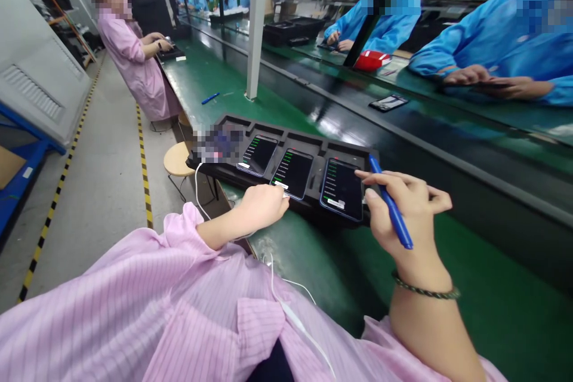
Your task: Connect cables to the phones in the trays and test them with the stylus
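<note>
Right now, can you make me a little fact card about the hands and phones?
Left hand: by the lower edge of the second smartphone from the right
Right hand: holds a blue pen beside the rightmost smartphone
Black tray: divided; bears these phones and a third smartphone
Screens: dark, with green and white lines
Green workbench: under the tray; another blue pen lies farther away

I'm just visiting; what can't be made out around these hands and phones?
Head view: anything inside the bare left hand, hidden by the hand itself.
Head view: text on the rightmost dark-screened rectangular phone, too small.
Head view: what fills the left end of the black rectangular tray, pixelated.
Head view: lower end of the thin white cable, cut off by the bottom edge.
</note>
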`<state>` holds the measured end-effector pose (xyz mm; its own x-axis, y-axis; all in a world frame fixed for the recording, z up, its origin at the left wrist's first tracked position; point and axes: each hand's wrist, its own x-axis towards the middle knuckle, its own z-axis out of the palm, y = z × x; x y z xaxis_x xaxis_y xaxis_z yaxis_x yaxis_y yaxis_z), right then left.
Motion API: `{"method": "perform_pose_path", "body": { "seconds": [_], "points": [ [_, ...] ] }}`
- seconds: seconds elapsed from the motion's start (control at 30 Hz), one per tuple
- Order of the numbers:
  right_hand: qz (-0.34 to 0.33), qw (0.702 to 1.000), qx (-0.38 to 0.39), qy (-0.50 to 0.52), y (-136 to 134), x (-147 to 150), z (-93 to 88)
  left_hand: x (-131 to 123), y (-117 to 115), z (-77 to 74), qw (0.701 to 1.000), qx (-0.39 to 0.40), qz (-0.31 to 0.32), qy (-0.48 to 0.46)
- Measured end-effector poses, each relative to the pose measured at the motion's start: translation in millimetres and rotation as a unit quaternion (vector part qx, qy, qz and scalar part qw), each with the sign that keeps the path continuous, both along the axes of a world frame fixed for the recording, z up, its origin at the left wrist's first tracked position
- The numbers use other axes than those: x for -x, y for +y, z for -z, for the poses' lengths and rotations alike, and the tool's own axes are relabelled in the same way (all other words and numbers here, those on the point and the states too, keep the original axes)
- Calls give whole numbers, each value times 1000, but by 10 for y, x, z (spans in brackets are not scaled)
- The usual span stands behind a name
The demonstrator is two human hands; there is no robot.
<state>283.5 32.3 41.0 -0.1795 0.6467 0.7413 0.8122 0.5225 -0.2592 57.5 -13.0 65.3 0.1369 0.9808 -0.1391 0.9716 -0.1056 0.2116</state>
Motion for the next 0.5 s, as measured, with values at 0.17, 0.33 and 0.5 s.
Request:
{"method": "perform_pose_path", "body": {
  "seconds": [0.17, 0.33, 0.5],
  "points": [
    [-14, 1000, 12, 6, -3, 34, 2, -12, 19, 108, 999, -15, -15, -39],
    [-11, 999, 27, 23, -37, 5, -56, 106, -139, 34, 994, -2, 7, -113],
    [-164, 960, 116, 196, -337, 201, -181, 329, -449, -237, 881, -142, 118, -435]
  ]
}}
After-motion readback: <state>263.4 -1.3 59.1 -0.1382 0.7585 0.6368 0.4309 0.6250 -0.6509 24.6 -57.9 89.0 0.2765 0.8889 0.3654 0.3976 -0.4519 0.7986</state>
